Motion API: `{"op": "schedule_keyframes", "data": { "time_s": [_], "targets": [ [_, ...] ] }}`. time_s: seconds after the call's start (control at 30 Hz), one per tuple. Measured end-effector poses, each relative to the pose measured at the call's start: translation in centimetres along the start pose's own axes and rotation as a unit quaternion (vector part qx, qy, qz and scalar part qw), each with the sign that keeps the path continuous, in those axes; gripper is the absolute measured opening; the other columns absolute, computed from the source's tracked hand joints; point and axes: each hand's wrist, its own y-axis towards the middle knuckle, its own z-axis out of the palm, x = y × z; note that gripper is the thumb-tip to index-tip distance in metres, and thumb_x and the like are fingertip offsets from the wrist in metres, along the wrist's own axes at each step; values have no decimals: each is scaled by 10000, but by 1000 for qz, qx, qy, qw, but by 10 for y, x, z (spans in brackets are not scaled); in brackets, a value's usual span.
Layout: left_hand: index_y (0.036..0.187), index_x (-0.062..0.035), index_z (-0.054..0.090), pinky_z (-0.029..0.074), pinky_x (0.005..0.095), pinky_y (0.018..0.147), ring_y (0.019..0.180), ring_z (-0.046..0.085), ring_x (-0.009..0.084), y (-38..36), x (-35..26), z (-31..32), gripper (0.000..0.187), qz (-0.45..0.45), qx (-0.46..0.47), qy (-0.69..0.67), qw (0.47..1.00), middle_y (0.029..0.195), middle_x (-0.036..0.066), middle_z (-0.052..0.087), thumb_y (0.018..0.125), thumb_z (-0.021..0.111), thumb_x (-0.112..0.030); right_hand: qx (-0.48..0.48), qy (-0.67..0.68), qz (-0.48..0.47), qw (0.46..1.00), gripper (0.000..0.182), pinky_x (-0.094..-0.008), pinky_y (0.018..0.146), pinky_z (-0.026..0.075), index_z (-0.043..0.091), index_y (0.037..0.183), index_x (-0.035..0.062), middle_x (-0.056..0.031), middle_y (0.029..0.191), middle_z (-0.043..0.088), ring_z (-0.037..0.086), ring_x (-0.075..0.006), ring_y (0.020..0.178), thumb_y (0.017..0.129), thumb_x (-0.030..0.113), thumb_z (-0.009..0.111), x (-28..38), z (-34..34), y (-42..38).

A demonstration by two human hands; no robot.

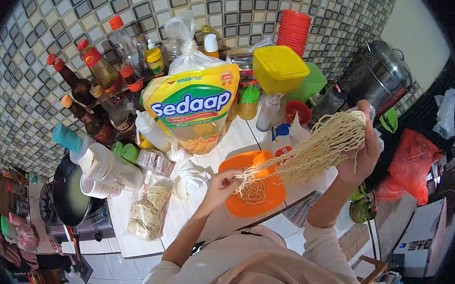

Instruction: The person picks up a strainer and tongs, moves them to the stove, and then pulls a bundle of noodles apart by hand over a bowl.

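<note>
Over the white bench, a person is standing with both hands raised, stretching a bundle of yellow noodles between them. Their right hand is lifted high toward the right side, its fingers clenching around the thick end of the noodles, which are draping across the palm. Their left hand is sitting lower and nearer the body, its fingers pinching the thin trailing strands just above an orange plate, so the noodles are hanging in the air in a slanting line from upper right to lower left. A small heap of noodles is already lying on the orange plate, which is resting at the near edge of the bench. Behind the plate a big yellow Sedaap bag is standing upright, with a knotted clear plastic bag rising behind it. A clear packet of dried noodles is lying flat to the left of the plate. Sauce bottles with red and brown caps are crowding the tiled wall at the left, and a yellow lidded tub is sitting below a stack of red bowls. A dark wok is resting on the stove at far left, and a steel pot is standing at far right.
</note>
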Motion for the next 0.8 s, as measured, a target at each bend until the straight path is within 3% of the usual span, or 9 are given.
{"op": "schedule_keyframes", "data": {
  "time_s": [0.1, 0.13, 0.2, 0.23, 0.3, 0.43, 0.5, 0.57, 0.8],
  "targets": [
    [953, 18, 528, 427, 191, 621, 722, 538, 71, 0, -7, 2, 189, -10, 23, -50, 998, 834, 31, 574, 766, 503, 7, 158, 89, 35, 983, 422, -291, 569, 508, 200, 1207, -1, -188, 932, 534, 587, -244, 765, 839, 108, 374, -2, -10, 8],
    [935, 14, 527, 425, 176, 594, 691, 532, 63, 0, -10, 2, 172, -6, 30, -83, 996, 852, 24, 561, 763, 523, -4, 158, 89, 35, 983, 422, -291, 569, 508, 200, 1207, -1, -188, 932, 534, 587, -244, 765, 839, 108, 374, -2, -6, 6],
    [927, 13, 522, 427, 181, 614, 705, 533, 62, -1, -18, 2, 162, -28, 31, -94, 995, 845, 21, 559, 768, 527, -16, -21, -4, 16, 1000, 341, -255, 503, 489, 243, 1123, 7, -148, 830, 549, 584, -204, 695, 834, 110, 391, -2, 10, 1],
    [920, 11, 516, 429, 186, 634, 720, 533, 61, -1, -20, 2, 154, -49, 31, -106, 993, 839, 18, 557, 772, 531, -28, -22, -4, 16, 1000, 341, -255, 503, 489, 243, 1123, 7, -148, 830, 549, 584, -204, 695, 834, 110, 391, -3, 15, 1],
    [902, 12, 524, 424, 192, 658, 740, 530, 65, -1, -19, 3, 133, -48, 30, -101, 993, 828, 17, 558, 784, 523, -47, -33, -38, 34, 998, 158, -218, 465, 452, 312, 996, 87, 7, 550, 450, 471, -80, 426, 858, 126, 378, -6, 22, 4],
    [860, 18, 550, 404, 212, 726, 794, 517, 76, 1, -13, 1, 140, -82, 44, -62, 994, 817, 27, 567, 821, 479, -96, -31, -34, 43, 998, 150, -222, 445, 452, 315, 992, 83, -1, 548, 456, 472, -80, 417, 859, 124, 374, -7, 26, 3],
    [861, 24, 557, 401, 212, 728, 791, 514, 76, 1, -14, 2, 160, -72, 51, -70, 994, 810, 24, 569, 826, 467, -103, -129, -57, 11, 990, 150, -225, 449, 456, 317, 989, 77, -6, 549, 459, 477, -82, 421, 859, 124, 375, -11, 39, 3],
    [862, 31, 564, 397, 211, 729, 788, 510, 76, 1, -17, 4, 181, -61, 59, -78, 993, 803, 22, 570, 832, 455, -110, -127, -58, 11, 990, 152, -228, 453, 458, 316, 990, 75, -6, 549, 459, 480, -82, 426, 858, 123, 375, -10, 38, 2],
    [1104, 18, 447, 371, 233, 790, 867, 486, 93, 0, -15, 6, 301, -71, 66, -135, 986, 941, 44, 528, 825, 413, -90, -136, -62, 16, 989, 124, -243, 519, 469, 319, 955, 79, 6, 542, 452, 490, -68, 470, 855, 111, 384, -10, 36, 2]
  ]
}}
